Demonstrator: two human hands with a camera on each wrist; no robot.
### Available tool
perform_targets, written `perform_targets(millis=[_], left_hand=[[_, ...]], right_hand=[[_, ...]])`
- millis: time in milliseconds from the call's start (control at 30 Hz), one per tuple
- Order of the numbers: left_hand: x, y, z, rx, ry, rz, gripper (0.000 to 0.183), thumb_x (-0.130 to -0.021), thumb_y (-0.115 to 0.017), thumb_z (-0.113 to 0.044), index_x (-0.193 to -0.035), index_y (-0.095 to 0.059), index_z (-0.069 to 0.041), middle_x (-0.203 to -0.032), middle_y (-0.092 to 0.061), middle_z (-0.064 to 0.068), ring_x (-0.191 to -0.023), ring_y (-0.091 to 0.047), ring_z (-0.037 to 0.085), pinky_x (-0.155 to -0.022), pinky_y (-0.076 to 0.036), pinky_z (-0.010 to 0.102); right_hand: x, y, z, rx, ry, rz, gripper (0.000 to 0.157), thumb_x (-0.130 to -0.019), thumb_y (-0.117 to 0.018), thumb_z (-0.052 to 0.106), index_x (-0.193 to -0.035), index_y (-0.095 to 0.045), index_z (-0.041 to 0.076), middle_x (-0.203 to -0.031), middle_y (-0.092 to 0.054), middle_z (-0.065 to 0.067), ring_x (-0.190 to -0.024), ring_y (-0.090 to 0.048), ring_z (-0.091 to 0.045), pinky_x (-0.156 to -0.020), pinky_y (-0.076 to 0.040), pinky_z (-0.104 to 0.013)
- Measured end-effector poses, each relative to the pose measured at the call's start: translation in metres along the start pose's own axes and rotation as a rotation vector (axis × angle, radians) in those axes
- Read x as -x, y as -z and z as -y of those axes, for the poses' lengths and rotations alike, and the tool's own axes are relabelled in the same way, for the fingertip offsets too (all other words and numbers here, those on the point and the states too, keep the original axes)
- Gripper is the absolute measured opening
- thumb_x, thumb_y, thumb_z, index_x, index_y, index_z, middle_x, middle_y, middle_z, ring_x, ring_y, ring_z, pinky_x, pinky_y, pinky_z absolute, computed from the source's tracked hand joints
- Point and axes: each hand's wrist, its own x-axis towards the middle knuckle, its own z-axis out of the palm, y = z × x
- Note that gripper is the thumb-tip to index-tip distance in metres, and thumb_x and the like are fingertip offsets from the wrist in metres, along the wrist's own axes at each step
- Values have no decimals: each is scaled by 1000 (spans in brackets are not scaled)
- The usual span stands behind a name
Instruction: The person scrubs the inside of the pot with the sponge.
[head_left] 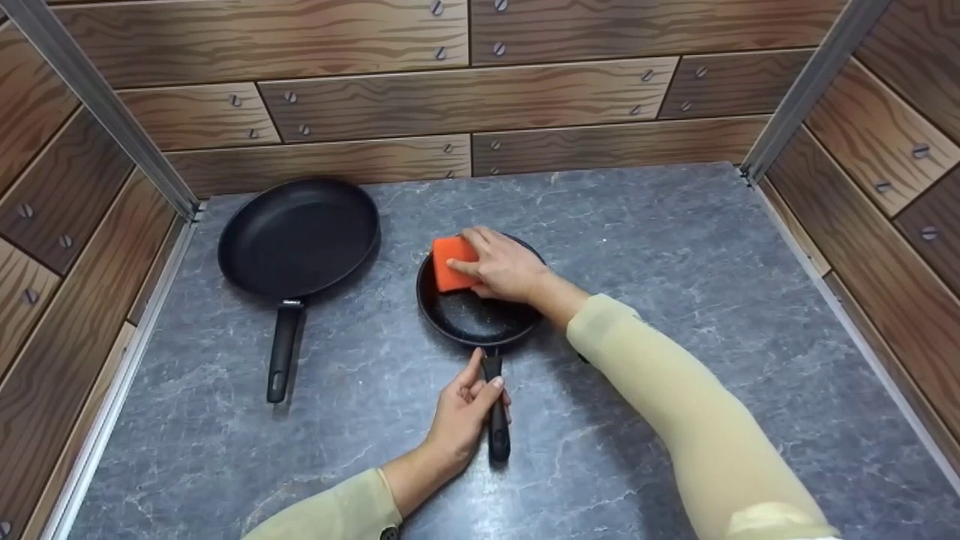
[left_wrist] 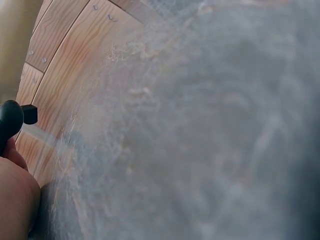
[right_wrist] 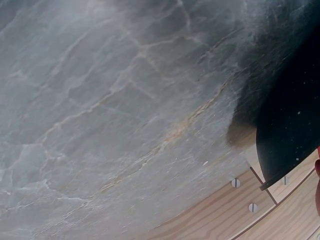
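Observation:
In the head view, a small dark frying pan (head_left: 480,322) sits mid-table with its handle (head_left: 498,431) toward the person. My left hand (head_left: 457,420) grips that handle near the pan, thumb laid over the top. An orange sponge (head_left: 451,274) is held in my right hand (head_left: 506,264), its fingers spread over it against the pan's inner left side. The right wrist view catches the pan's speckled dark side (right_wrist: 295,115) at its right edge. At the left wrist view's left edge show the handle end (left_wrist: 10,119) and part of my left hand (left_wrist: 17,200).
A larger black frying pan (head_left: 300,240) lies at the back left, its handle (head_left: 282,356) pointing toward the person. The grey marbled tabletop (head_left: 660,225) is bounded by wood-patterned walls (head_left: 465,97) at the back and both sides, with metal posts (head_left: 810,82) at the corners.

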Motion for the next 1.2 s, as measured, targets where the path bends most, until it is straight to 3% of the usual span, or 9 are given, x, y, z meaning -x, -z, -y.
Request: perform_targets(millis=[267,1200], left_hand=[[-1,0,0,0,7,-9,78,-105,-62,-4,-167,-14,5,-79,-69,5,-62,-66,14,-64,-59,26],[-1,0,1,10,13,-23,78,-105,-62,-3,-166,-14,5,-78,-69,4,-61,-65,12,-64,-58,24]], right_hand=[[1,1,-5,35,-36,9,62,-91,-83,33,-148,-65,19,-145,-46,-31,-131,-49,-45,-114,-45,-52],[16,14,-13,102,-200,124,61,-94,-81,34,-149,-63,16,-146,-45,-32,-131,-47,-46,-112,-46,-55]])
